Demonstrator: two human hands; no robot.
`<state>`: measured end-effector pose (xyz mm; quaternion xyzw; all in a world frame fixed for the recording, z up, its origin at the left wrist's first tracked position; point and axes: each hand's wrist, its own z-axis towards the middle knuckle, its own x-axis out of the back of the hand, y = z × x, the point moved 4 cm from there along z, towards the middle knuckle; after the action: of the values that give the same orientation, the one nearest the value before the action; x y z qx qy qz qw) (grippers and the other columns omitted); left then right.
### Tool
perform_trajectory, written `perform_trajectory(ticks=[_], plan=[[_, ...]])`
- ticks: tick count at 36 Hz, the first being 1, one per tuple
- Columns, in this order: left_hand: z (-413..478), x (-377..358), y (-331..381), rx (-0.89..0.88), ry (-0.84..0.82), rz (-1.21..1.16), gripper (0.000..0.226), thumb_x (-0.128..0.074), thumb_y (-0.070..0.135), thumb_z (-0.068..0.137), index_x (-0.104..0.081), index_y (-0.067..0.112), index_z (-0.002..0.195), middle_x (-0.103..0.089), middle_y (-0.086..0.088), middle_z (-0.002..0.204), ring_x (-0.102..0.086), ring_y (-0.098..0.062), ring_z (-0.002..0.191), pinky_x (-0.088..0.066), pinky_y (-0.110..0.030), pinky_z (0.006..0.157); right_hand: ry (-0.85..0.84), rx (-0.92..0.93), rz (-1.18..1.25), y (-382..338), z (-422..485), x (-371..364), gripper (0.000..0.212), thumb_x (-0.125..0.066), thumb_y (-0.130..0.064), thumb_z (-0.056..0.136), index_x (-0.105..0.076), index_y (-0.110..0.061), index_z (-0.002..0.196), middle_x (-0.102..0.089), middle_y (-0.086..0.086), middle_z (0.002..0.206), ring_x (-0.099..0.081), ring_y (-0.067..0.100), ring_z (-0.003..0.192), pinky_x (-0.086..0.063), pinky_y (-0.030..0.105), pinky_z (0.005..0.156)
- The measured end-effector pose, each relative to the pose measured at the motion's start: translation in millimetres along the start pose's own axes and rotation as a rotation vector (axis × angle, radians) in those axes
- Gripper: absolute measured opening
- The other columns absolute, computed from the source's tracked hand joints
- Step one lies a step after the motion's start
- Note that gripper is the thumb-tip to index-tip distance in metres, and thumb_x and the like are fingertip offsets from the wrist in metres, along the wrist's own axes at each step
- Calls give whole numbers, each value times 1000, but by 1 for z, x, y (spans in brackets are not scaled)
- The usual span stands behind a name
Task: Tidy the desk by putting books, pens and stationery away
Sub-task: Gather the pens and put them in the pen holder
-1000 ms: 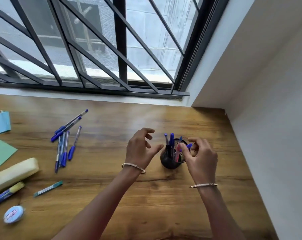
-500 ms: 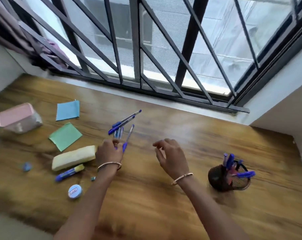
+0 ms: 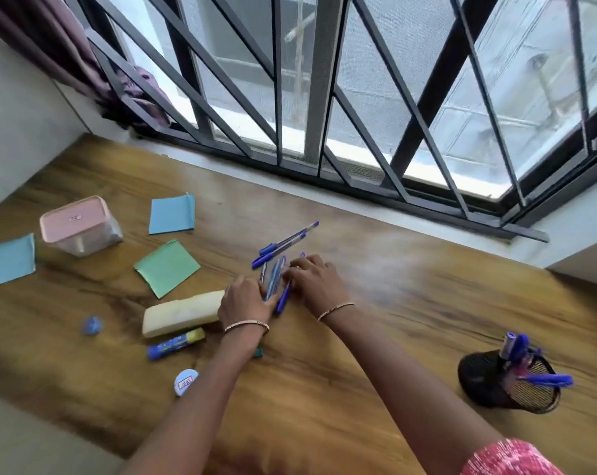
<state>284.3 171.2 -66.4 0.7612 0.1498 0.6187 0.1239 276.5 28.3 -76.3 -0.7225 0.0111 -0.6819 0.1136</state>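
Note:
A bunch of blue pens point(image 3: 273, 281) lies on the wooden desk point(image 3: 376, 337) near its middle. My left hand point(image 3: 244, 301) presses against the bunch from the left. From the right, my right hand point(image 3: 316, 279) curls its fingers over the same pens. Two more blue pens point(image 3: 285, 242) lie just beyond, untouched. At the right stands a black mesh pen holder point(image 3: 485, 382) with several blue pens in it. Left of my hands are a yellow pencil case point(image 3: 182, 313), a blue glue stick point(image 3: 175, 342) and a round blue tin point(image 3: 185, 382).
A pink-lidded box point(image 3: 77, 224) stands at the left, with blue paper squares point(image 3: 172, 214) and a green one point(image 3: 167, 267) around it. A small blue item point(image 3: 92, 325) lies near the front left. A barred window point(image 3: 324, 97) runs along the back edge.
Both hands left the pen holder and travelled left to the loose pens. The right hand, which hovered apart half a second ago, now rests on the bunch beside the left.

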Motion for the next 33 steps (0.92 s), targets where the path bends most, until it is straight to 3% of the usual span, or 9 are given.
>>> perform_trajectory(ticks=[5, 8, 18, 23, 28, 31, 33], plan=[[0, -3, 4, -49, -2, 101, 38, -72, 51, 75, -71, 19, 95, -62, -4, 104, -62, -25, 95, -54, -36, 77, 136, 4, -27, 5, -14, -1, 28, -41, -22, 79, -68, -21, 83, -69, 0, 90, -61, 28, 89, -50, 36, 64], [-1, -5, 6, -73, -11, 103, 38, -72, 50, 74, -71, 20, 96, -60, -4, 107, -62, -25, 96, -54, -36, 79, 166, 6, -33, 13, -26, -4, 2, -63, -22, 79, -64, -22, 81, -66, -1, 88, -59, 27, 87, -50, 37, 63], [5, -3, 9, -53, -113, 48, 28, -76, 39, 74, -76, 22, 96, -67, -4, 105, -65, -25, 95, -51, -32, 75, 248, -108, -5, 26, -68, -4, 14, -69, -25, 77, -58, -28, 86, -63, -9, 86, -59, 24, 88, -44, 34, 65], [-1, 10, 18, -78, -62, -49, 22, -76, 42, 75, -72, 24, 88, -71, 1, 93, -65, -22, 89, -50, -30, 71, 340, -277, 287, 32, -96, 13, 15, -68, -17, 82, -59, -26, 89, -65, -11, 87, -55, 21, 89, -47, 36, 69], [-21, 28, 56, -273, -91, -265, 23, -75, 37, 77, -59, 29, 90, -66, 13, 67, -63, -7, 70, -42, -24, 61, 560, -417, 631, 39, -134, 55, 11, -69, -16, 86, -62, -21, 92, -67, -14, 86, -61, 6, 78, -47, 22, 64], [-36, 34, 84, -387, -177, -453, 27, -70, 28, 81, -49, 30, 99, -69, 3, 63, -67, -11, 65, -51, -29, 63, 671, -492, 794, 46, -164, 85, 15, -69, -17, 87, -65, -23, 101, -69, -12, 86, -66, 4, 78, -53, 21, 62], [-49, 35, 105, -431, -321, -615, 16, -65, 21, 87, -54, 25, 99, -71, -4, 66, -68, -13, 62, -52, -30, 59, 726, -544, 923, 53, -185, 101, 23, -68, -16, 88, -65, -22, 110, -70, -5, 87, -68, 10, 76, -57, 26, 61]])
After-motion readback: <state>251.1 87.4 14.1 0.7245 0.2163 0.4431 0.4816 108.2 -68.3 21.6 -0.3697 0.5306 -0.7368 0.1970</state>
